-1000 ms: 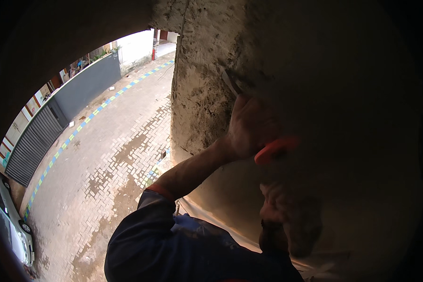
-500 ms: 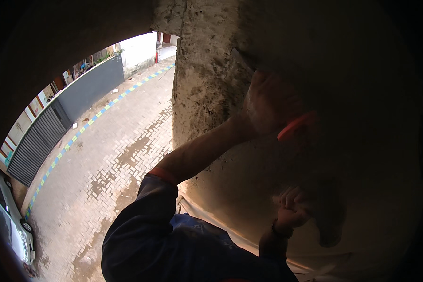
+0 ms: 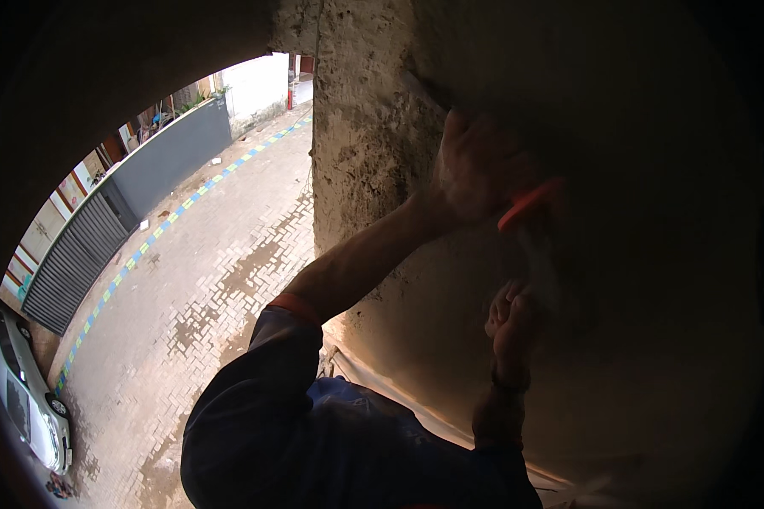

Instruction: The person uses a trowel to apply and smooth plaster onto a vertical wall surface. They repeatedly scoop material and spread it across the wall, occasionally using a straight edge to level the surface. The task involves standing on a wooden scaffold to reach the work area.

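Observation:
My left hand [image 3: 480, 165] is wrapped round a chisel with an orange hand guard [image 3: 528, 206]. Its dark flat blade slants up and left, and the tip meets the rough plastered wall [image 3: 356, 144]. Below the guard, my closed right hand [image 3: 511, 322] grips what looks like a hammer. The hammer's head [image 3: 542, 263] is a pale, blurred shape close to the orange end; whether the two touch is unclear. Deep shadow hides most of the handle.
The wall continues right into darkness. On the left lies a paved lane [image 3: 221, 246] with a blue-and-yellow kerb strip [image 3: 157, 233]. A grey gate [image 3: 85, 259] and a parked car [image 3: 30, 394] stand along it. Thin pole-like pieces lie at the wall's foot.
My right hand has swung up and slightly left with the hammer, bringing its head near the chisel's orange end. The left hand and chisel have shifted only slightly up in view.

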A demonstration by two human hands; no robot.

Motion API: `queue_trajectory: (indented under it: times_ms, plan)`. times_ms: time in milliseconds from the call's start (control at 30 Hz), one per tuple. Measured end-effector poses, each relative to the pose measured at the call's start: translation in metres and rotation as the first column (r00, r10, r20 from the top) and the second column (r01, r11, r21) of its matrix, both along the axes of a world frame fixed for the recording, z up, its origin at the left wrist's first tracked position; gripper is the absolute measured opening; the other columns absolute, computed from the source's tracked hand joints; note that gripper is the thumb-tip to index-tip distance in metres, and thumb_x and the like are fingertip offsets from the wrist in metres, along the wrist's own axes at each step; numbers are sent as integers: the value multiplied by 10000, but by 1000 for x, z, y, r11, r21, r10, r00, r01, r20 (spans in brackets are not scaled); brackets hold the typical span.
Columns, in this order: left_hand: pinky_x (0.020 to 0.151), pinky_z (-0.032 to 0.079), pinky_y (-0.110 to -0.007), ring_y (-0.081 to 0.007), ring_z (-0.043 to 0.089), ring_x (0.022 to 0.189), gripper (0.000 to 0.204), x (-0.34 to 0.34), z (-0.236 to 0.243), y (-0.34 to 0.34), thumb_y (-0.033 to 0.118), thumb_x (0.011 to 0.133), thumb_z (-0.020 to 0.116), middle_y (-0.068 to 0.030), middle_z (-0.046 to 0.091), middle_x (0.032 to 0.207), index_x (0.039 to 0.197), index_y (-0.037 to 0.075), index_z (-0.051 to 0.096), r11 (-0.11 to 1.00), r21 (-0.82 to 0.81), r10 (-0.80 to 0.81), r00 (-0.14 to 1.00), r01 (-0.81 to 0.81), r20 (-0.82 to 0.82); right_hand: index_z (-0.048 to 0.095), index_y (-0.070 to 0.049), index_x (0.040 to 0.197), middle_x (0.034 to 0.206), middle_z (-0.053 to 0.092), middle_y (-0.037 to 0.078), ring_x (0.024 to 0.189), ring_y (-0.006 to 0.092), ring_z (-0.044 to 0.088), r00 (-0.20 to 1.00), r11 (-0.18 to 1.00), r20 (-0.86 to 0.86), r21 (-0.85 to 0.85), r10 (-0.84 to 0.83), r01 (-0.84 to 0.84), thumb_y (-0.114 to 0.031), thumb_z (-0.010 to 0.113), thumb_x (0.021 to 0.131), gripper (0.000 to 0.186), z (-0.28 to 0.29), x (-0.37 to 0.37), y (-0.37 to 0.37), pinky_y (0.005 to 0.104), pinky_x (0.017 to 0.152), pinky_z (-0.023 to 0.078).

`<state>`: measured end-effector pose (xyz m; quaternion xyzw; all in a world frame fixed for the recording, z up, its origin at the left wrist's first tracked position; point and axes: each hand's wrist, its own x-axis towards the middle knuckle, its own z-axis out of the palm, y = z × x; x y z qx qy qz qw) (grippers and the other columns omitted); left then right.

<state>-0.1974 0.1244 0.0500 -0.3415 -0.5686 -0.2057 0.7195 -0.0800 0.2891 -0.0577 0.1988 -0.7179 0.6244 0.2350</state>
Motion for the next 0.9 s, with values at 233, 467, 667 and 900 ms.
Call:
queue_trajectory:
  times_ms: [233, 467, 667, 900]
  plan:
    - [611, 323, -352, -203, 480, 650, 339, 4, 11, 2, 421, 563, 720, -1, 502, 671, 592, 148, 520, 1000, 11, -15, 999, 14, 35, 496, -86, 719, 591, 391, 53, 490, 135, 341, 816, 687, -543, -516, 199, -511, -298, 427, 883, 277, 14, 41, 20, 350, 514, 381]
    - [652, 351, -363, -205, 495, 699, 233, -15, -5, -40, 341, 631, 723, 14, 528, 727, 774, 188, 621, 980, 75, 171, 976, -182, 131, 506, -118, 790, 643, 430, -7, 496, 83, 323, 941, 998, 333, 10, 60, -68, -518, 548, 838, 405, -13, -16, 0, 240, 429, 272]
    - [652, 360, -355, -208, 509, 708, 265, 20, -8, -57, 301, 574, 756, -10, 541, 739, 734, 164, 596, 993, 109, -49, 989, 34, 139, 475, -134, 802, 567, 343, -6, 471, 110, 328, 943, 913, -87, -236, 322, -333, -424, 496, 873, 300, 16, 13, -29, 242, 435, 274]
    - [637, 354, -355, -214, 501, 684, 260, 46, -7, -20, 310, 581, 720, -21, 524, 715, 654, 122, 557, 978, -97, -174, 977, 186, 120, 492, -90, 803, 534, 339, 32, 437, 155, 318, 920, 872, -229, -310, 319, -379, -343, 429, 856, 266, 30, 27, -32, 286, 428, 283]
